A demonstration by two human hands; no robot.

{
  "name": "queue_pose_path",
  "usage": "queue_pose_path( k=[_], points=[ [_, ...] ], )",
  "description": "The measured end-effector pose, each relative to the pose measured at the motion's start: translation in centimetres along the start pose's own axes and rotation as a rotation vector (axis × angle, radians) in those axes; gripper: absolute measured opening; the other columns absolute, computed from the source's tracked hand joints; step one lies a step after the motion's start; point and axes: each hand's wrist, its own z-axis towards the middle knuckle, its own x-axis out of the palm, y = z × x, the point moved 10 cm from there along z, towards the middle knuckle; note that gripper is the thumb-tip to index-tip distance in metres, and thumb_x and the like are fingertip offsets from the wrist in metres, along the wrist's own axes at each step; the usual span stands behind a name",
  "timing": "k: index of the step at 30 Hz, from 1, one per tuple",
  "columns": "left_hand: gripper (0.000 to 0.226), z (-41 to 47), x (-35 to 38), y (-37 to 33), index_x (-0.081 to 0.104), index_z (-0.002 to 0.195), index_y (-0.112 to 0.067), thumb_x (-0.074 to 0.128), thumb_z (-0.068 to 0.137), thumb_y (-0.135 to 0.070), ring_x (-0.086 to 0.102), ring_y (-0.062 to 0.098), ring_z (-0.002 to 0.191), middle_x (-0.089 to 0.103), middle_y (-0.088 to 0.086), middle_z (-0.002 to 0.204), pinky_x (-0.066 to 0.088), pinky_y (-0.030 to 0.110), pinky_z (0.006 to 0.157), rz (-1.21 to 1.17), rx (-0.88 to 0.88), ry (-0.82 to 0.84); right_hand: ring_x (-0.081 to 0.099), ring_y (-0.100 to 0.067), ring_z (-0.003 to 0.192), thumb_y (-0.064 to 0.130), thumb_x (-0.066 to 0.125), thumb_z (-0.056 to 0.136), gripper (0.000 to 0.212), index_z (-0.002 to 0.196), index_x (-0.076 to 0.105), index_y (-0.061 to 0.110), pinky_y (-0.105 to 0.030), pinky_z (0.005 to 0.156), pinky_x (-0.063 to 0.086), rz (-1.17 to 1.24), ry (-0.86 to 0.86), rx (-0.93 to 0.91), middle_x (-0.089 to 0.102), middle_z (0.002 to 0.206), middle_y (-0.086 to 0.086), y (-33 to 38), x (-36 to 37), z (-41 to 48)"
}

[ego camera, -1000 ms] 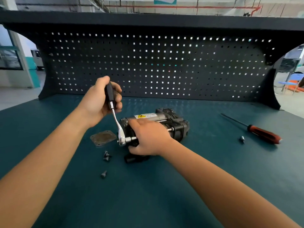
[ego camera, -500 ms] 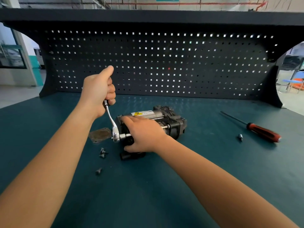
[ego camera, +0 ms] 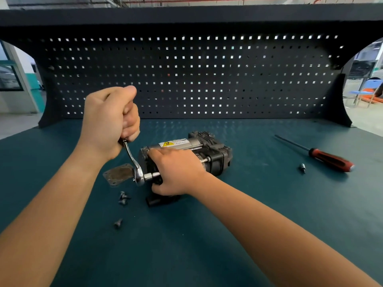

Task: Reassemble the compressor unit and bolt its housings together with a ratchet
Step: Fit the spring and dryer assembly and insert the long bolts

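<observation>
Bolting the compressor (ego camera: 209, 149) housings
Left hand (ego camera: 107, 123) clasps the ratchet (ego camera: 135, 168) for leverage; right hand (ego camera: 176, 172) grips the compressor so it cannot roll.

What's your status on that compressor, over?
Left grip holds ratchet handle, socket at compressor end. Right grip steadies compressor. Loose bolts and cover plate beside ratchet head, not blocking.

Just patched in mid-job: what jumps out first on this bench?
Mid-bench, the left hand grips a ratchet set on the left end of the compressor unit, which the right hand holds. A red-handled screwdriver lies to the right; loose bolts sit front-left.
</observation>
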Motion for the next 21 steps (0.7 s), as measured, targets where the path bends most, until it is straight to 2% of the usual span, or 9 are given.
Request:
queue_pose_path(
  k=[7, 12, 18, 21],
  points=[
    [0.041, -2.5, 2.7, -2.7, 0.028, 0.044, -0.019, 0.046, 0.081, -0.024, 0.024, 0.010, 0.027, 0.030, -0.010, 0.034, 0.026, 0.013, 0.038, 0.070, 0.206, 0.191, 0.056, -0.024, 0.102, 0.042, 0.066, 0.075, 0.057, 0.120, 0.047, 0.012, -0.028, 0.060, 0.026, 0.005, -0.025, 0.009, 0.057, 0.117, -0.001, -0.1, -0.3, -0.4],
    [0.042, -3.7, 4.6, -3.8, 0.036, 0.041, -0.028, 0.045, 0.082, -0.023, 0.028, 0.007, 0.027, 0.033, -0.013, 0.034, 0.027, 0.013, 0.039, 0.126, 0.299, 0.266, 0.055, -0.023, 0.106, 0.044, 0.066, 0.076, 0.061, 0.124, 0.045, 0.012, -0.028, 0.061, 0.028, 0.003, -0.053, 0.019, 0.055, 0.121, -0.002, -0.3, -0.5, -0.9],
    [0.040, -2.7, 1.9, -2.5, 0.029, 0.044, -0.022, 0.045, 0.080, -0.032, 0.023, 0.008, 0.027, 0.029, -0.010, 0.033, 0.025, 0.012, 0.038, 0.055, 0.210, 0.127, 0.058, -0.024, 0.100, 0.042, 0.067, 0.075, 0.057, 0.120, 0.047, 0.013, -0.028, 0.061, 0.028, 0.010, -0.016, 0.021, 0.059, 0.114, -0.002, -0.1, -0.2, -0.2],
    [0.045, -1.3, 0.6, -0.9, 0.033, 0.045, -0.023, 0.046, 0.086, -0.036, 0.023, 0.007, 0.027, 0.028, -0.010, 0.034, 0.024, 0.011, 0.038, 0.007, 0.113, 0.033, 0.057, -0.025, 0.103, 0.044, 0.067, 0.076, 0.057, 0.119, 0.046, 0.013, -0.028, 0.064, 0.028, 0.024, -0.026, 0.030, 0.058, 0.117, -0.003, -0.1, 0.0, -0.3]
  ],
)
